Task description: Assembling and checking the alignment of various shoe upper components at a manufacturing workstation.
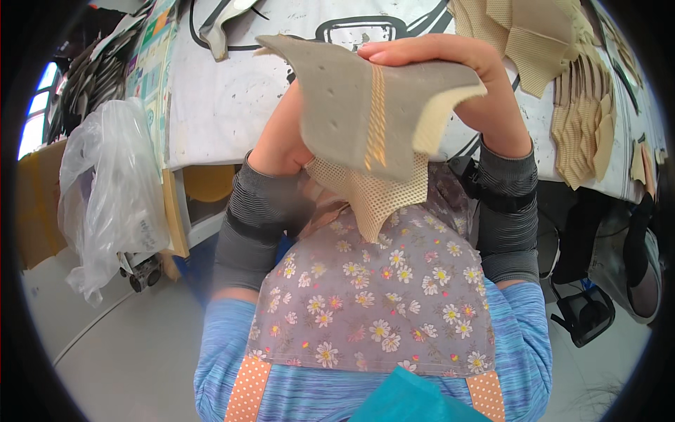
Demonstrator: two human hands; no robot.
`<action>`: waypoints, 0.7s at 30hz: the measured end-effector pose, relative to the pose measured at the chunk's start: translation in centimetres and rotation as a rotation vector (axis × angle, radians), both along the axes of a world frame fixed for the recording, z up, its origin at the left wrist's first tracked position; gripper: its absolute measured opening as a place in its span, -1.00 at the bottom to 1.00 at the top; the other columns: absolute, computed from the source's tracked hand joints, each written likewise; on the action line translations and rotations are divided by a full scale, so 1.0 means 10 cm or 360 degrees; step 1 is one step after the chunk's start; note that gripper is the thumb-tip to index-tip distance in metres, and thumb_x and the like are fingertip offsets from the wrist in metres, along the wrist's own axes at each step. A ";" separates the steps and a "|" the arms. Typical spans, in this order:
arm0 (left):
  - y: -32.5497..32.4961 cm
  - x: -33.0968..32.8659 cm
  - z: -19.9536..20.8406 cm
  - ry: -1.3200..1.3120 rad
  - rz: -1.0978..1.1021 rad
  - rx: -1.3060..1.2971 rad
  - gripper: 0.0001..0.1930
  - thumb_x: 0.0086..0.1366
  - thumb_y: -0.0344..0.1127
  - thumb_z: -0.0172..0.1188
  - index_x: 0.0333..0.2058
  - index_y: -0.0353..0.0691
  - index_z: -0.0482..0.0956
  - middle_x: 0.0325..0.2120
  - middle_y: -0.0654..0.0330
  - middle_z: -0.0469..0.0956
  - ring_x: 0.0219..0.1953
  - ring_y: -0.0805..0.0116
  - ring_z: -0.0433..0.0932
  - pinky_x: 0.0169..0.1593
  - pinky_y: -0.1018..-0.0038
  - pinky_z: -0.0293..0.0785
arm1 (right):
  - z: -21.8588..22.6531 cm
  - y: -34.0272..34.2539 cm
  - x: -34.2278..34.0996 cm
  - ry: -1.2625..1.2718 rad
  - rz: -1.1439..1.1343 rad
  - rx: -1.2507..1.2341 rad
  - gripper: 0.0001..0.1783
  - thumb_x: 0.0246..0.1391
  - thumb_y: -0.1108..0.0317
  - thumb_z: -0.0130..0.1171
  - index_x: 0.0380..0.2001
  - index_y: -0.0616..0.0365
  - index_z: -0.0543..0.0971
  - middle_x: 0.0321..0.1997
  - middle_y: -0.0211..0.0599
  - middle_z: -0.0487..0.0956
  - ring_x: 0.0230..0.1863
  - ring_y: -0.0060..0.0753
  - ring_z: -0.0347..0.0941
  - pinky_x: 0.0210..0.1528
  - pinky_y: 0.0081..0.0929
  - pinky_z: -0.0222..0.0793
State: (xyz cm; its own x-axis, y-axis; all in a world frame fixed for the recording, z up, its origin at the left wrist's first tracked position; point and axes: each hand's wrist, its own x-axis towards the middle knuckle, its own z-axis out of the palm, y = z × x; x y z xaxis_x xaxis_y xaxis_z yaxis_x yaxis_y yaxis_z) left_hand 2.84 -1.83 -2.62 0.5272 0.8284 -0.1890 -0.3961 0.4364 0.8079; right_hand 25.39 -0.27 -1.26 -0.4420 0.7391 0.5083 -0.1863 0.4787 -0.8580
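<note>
Fabric panel (341, 105), grey and slightly blurred, is held up in front of the person's chest, over the near edge of a white-covered table (232, 105) with black line drawings. Its outline curves in at the sides, and a band of yellow-orange stitching runs down its middle; at its right a pale cream underside turns into view. Below it hangs a beige mesh piece (387, 193), coming to a point before the person's floral apron (380, 302); whether the two are joined cannot be told.

The right hand (481, 67) reaches around the panel's right side, its fingertips together on the far edge, holding it there. The left hand (280, 137) comes up on the left and goes behind the panel, so its fingers are hidden and its grip cannot be told.

Both forearms wear dark grey striped sleeve covers (508, 235) over a blue top (520, 337).

At the table's far right lie beige mesh pieces (538, 39), with a row of overlapping beige pieces (583, 116) nearer. A curved grey piece (221, 32) rests at the far left. Beyond the table's left side, a clear plastic bag (116, 190) hangs beside a cardboard box (42, 204).
</note>
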 end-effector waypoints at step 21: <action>0.02 0.12 0.22 0.0745 0.0325 0.0638 -0.52 0.11 -0.31 0.40 -0.05 -0.38 0.43 -0.17 0.15 0.57 -0.15 0.44 0.56 -0.10 0.52 0.51 | -0.06 -0.23 -0.16 -0.0161 -0.0521 -0.0429 -0.74 0.05 0.28 0.33 -0.22 0.20 0.66 -0.32 -0.35 0.67 -0.33 -0.63 0.53 -0.29 -0.61 0.44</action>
State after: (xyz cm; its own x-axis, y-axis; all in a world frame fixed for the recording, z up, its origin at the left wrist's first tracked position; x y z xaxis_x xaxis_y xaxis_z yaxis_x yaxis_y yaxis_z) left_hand 4.03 -1.61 -0.44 0.2883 0.9574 -0.0156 -0.0055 0.0180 0.9998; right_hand 23.79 -2.59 -1.89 -0.1997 0.9489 0.2444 0.0297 0.2551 -0.9664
